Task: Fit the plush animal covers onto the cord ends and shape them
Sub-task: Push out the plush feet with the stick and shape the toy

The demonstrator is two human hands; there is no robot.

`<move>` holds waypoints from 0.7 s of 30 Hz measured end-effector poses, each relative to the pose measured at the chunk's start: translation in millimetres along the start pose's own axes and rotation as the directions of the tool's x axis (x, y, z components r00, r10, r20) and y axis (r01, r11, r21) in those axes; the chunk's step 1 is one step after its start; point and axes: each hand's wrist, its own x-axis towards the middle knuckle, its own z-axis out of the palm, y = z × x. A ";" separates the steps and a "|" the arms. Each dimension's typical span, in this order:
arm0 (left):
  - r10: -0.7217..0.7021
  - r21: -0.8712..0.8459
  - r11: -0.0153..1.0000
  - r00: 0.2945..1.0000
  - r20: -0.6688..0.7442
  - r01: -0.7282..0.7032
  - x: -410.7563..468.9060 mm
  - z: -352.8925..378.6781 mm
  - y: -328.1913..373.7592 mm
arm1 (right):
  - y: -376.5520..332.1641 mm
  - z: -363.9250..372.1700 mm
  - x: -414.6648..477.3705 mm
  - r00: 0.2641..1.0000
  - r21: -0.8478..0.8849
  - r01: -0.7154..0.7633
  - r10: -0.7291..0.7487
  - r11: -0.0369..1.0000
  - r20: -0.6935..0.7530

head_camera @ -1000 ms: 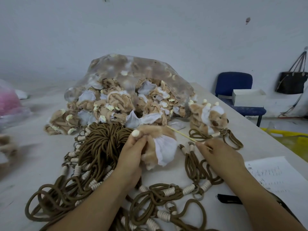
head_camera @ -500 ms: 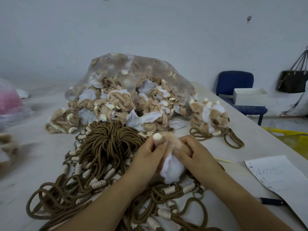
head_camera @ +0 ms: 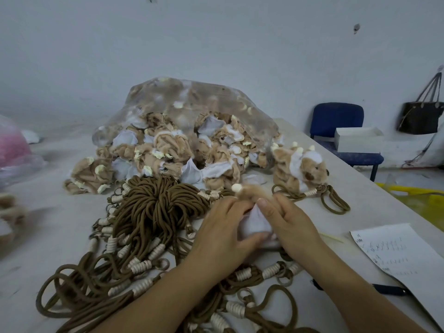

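Both hands hold one tan and white plush cover [head_camera: 253, 223] above the brown cords. My left hand [head_camera: 223, 234] grips its left side, thumb across the white lining. My right hand [head_camera: 290, 224] pinches the right side, thumb on top. A cream horn and tan fur [head_camera: 242, 189] stick out above the fingers. The cord end inside is hidden. A thick bundle of brown cords with white wrapped sections [head_camera: 153, 212] lies to the left and under my arms. A finished plush animal [head_camera: 300, 168] on its cord sits at the right.
A clear plastic bag [head_camera: 192, 104] spilling several tan plush covers lies behind the cords. A thin stick [head_camera: 332, 237], a written sheet [head_camera: 398, 255] and a dark pen [head_camera: 389, 290] lie on the right. A blue chair [head_camera: 341, 131] with a white box stands beyond the table edge.
My right hand let go of the thin stick, which now lies on the table, and moved left to join my left hand on the plush cover. The cover sank lower between both hands.
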 end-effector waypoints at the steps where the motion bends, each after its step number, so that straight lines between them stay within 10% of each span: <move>1: -0.009 -0.018 1.000 1.000 -0.023 0.009 -0.2 -0.8 -1.2 | -0.7 0.8 -1.0 1.000 -0.002 0.011 -0.011 1.000 0.027; 7: -0.226 -0.359 0.914 0.972 -0.063 0.189 1.0 -5.9 -1.9 | -3.5 -1.3 -0.1 1.000 0.032 0.011 -0.012 0.999 0.026; 14: -0.509 -0.689 0.538 0.839 0.193 0.485 4.5 -9.4 -4.1 | 0.2 -4.6 0.7 0.995 0.051 -0.084 0.082 0.995 0.050; 21: -0.362 -0.398 0.851 0.932 0.028 0.342 2.1 -10.8 -4.3 | -1.4 -5.3 -0.8 0.991 0.076 -0.098 0.091 0.992 0.095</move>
